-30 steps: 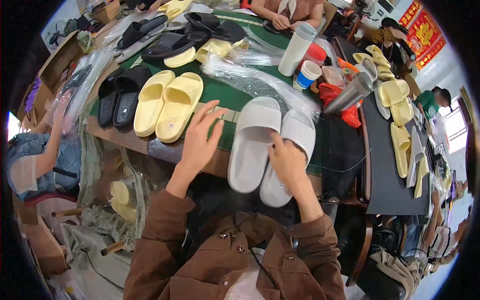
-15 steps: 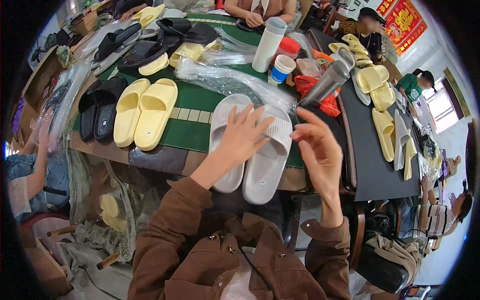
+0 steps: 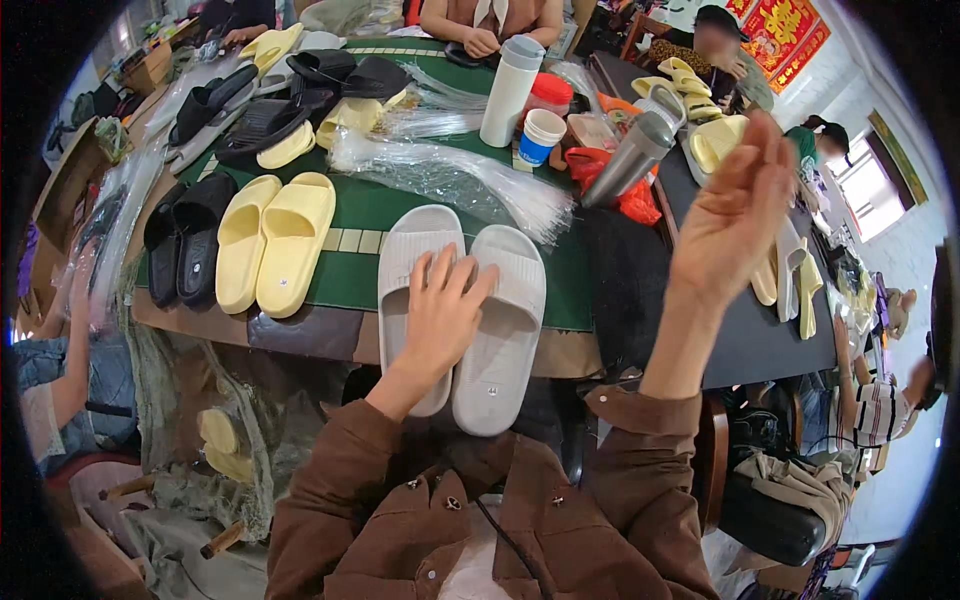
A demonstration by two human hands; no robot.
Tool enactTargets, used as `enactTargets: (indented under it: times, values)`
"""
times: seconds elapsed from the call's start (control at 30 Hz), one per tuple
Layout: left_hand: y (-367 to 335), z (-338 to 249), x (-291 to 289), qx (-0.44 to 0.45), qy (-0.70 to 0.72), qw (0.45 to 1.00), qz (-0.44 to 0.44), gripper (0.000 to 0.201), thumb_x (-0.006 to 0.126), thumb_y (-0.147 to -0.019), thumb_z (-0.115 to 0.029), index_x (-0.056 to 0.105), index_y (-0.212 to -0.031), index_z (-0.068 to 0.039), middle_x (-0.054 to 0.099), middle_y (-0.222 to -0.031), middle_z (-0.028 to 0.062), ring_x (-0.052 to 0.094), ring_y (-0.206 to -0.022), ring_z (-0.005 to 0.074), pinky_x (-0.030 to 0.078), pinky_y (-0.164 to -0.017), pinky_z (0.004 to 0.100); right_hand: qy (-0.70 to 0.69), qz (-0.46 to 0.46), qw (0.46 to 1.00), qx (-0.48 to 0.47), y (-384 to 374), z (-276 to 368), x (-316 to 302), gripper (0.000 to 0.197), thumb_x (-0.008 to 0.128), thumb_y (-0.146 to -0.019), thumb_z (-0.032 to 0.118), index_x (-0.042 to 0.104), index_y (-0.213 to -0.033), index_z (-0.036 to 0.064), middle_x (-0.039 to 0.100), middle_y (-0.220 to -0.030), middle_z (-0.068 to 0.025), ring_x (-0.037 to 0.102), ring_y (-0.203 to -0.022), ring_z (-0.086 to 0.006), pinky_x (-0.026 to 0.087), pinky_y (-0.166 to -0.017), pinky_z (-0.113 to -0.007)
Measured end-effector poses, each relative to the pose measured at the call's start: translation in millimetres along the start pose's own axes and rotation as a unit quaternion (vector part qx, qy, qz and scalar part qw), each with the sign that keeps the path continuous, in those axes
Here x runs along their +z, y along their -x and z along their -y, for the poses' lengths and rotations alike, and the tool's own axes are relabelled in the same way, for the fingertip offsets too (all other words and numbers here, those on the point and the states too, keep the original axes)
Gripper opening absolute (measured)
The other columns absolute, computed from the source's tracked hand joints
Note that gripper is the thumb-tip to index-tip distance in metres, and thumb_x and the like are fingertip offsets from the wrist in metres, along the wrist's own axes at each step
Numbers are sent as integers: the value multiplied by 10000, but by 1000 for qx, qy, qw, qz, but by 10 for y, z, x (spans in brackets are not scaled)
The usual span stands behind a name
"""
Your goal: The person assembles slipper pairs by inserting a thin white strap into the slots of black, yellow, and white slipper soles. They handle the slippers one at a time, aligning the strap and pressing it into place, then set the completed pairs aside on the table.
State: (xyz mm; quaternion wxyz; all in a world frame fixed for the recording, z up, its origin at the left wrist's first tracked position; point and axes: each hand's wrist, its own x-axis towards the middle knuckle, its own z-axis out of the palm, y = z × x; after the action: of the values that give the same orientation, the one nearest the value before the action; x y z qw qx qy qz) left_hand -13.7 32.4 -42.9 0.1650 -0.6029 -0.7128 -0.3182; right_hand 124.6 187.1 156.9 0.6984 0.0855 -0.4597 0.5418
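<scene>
A pair of light grey slide sandals (image 3: pixel 496 375) lies side by side at the near edge of the green-topped table, heels jutting past it. My left hand (image 3: pixel 437 315) rests across the pair, its fingers apart over the straps and holding neither sandal. To the right, my right hand (image 3: pixel 728 230) is raised with fingers stretched out and nothing visible in it. It is slightly blurred and partly covers the yellow slides (image 3: pixel 718 142) on the black table. Left of the grey pair stand a pale yellow pair of slides (image 3: pixel 292 245) and a black pair (image 3: pixel 203 235).
Clear plastic ties or bags (image 3: pixel 460 180) lie in a bundle behind the grey slides. Beyond stand a white bottle (image 3: pixel 512 92), a paper cup (image 3: pixel 540 138) and a steel tumbler (image 3: pixel 630 158). More slides (image 3: pixel 275 120) are piled back left. Other people sit around the tables.
My right hand has moved up and to the right, from beside the grey slides to over the black table. My left hand stays on the pair. The whole view has shifted slightly.
</scene>
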Motion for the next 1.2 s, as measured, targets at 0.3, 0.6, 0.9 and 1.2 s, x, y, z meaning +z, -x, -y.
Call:
enactTargets:
  times: [0.3, 0.6, 0.9, 1.2]
  values:
    - [3, -13, 37, 0, 1, 1000, -12, 520, 614, -699, -12, 581, -1202, -142, 554, -1183, 103, 439, -1234, 340, 290, -1050, 528, 333, -27, 884, 328, 1079, -1145, -1388, 211, 565, -938, 104, 672, -1089, 3, 629, -891, 1, 515, -728, -62, 440, -649, -211]
    - [3, -20, 16, 0, -7, 1000, -19, 495, 651, -690, -45, 589, -1172, -134, 555, -1134, 99, 459, -1222, 332, 300, -1043, 533, 313, -70, 861, 395, 1386, -1292, -1487, 149, 583, -888, 8, 505, -1004, -45, 600, -860, -105, 632, -708, -172, 549, -660, -288]
    - [-12, -32, 19, 0, -14, 1000, -15, 483, 630, -702, -47, 582, -1179, -97, 557, -1153, 104, 451, -1229, 332, 292, -1048, 531, 333, -23, 805, 491, 1185, -1418, -1558, 239, 536, -899, 48, 514, -1115, -53, 621, -836, -132, 611, -663, -170, 519, -593, -269]
    - [-3, -40, 22, -9, -4, 1000, 11, 555, 621, -699, -35, 535, -1247, -46, 545, -1217, 115, 428, -1249, 344, 273, -1062, 538, 388, -3, 830, 399, 1277, -1592, -1506, 180, 556, -903, 63, 556, -1041, -53, 655, -809, -116, 579, -601, -128, 473, -532, -251]
